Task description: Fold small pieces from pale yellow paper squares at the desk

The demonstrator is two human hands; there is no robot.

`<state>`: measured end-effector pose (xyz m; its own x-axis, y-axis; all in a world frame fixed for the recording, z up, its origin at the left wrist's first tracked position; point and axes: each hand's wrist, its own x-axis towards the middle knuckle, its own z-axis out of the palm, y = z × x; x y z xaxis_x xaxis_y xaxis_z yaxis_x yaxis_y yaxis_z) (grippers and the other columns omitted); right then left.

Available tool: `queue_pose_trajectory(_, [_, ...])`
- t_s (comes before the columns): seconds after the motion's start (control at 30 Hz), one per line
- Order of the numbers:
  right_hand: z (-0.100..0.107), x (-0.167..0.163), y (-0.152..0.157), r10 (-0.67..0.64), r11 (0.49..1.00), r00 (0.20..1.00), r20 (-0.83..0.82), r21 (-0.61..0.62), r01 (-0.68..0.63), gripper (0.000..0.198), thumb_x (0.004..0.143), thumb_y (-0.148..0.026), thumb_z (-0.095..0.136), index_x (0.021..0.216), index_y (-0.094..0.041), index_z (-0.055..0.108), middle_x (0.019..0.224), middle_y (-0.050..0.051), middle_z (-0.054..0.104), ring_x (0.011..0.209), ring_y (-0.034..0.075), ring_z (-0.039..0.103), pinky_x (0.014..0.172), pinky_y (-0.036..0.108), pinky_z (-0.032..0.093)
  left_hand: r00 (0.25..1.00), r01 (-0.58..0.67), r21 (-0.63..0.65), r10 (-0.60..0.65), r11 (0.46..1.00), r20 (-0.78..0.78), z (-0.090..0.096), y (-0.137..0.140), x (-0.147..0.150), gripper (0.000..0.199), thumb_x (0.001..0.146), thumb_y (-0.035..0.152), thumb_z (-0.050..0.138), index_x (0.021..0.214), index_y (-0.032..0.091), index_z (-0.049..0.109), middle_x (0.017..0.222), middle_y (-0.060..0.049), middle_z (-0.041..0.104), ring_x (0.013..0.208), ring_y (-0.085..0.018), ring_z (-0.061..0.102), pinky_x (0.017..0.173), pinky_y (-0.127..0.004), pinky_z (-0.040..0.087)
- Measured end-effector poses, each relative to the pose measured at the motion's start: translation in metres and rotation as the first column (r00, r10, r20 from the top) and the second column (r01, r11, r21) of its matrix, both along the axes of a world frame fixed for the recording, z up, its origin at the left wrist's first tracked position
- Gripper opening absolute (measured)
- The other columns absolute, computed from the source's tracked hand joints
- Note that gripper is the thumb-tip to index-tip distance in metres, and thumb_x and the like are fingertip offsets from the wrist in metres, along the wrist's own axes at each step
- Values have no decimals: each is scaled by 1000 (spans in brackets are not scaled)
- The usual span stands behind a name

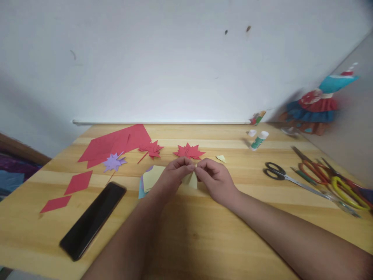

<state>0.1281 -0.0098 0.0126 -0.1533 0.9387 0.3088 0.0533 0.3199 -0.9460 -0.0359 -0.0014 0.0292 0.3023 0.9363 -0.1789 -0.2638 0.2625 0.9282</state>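
Observation:
Both hands meet at the middle of the table, pinching a small piece of pale yellow paper (190,181) that looks folded. My left hand (178,173) grips its top left side between thumb and fingers, and my right hand (214,177) has the top right side. Part of the paper is hidden behind the fingers. Beside my left hand lies a stack of coloured paper squares (152,177), yellow on top with blue and purple edges showing. Just beyond the hands rests a red paper star shape (189,151). A small yellow paper scrap (220,158) lies past my right hand.
Black-handled scissors (275,172) and several other tools (335,182) lie at the right. A glue stick (259,140) stands near its cap (252,133). Leftward are a phone (93,219), red sheets (116,144), a purple paper star (113,161) and red diamonds (78,182).

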Motion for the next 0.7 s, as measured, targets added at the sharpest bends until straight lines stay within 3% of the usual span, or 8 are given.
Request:
queue_pose_trajectory(0.13, [-1, 1, -1, 6, 996, 998, 67, 90, -12, 23, 93, -33, 64, 73, -22, 60, 62, -3, 57, 56, 13, 49, 54, 25, 41, 1000, 5, -57, -6, 998, -14, 1, -1, 0, 26, 68, 36, 79, 75, 20, 60, 63, 4, 57, 55, -10, 45, 55, -26, 31])
queue_pose_trajectory(0.43, [-3, 2, -1, -5, 987, 995, 96, 161, -10, 20, 93, -29, 64, 74, -22, 60, 62, -4, 55, 55, 11, 48, 53, 24, 40, 1000, 14, 18, -14, 1000, 1, 0, -2, 1, 21, 72, 34, 76, 74, 19, 61, 63, 5, 55, 57, -10, 46, 57, -25, 33])
queue_pose_trajectory(0.7, [-1, 2, -1, -50, 994, 998, 23, 98, 48, 18, 91, -33, 67, 77, -23, 61, 64, -3, 58, 58, 13, 51, 56, 27, 44, 999, -31, 114, 29, 993, 20, -3, -1, 3, 28, 74, 39, 81, 77, 19, 61, 68, 6, 55, 60, -9, 46, 60, -24, 36])
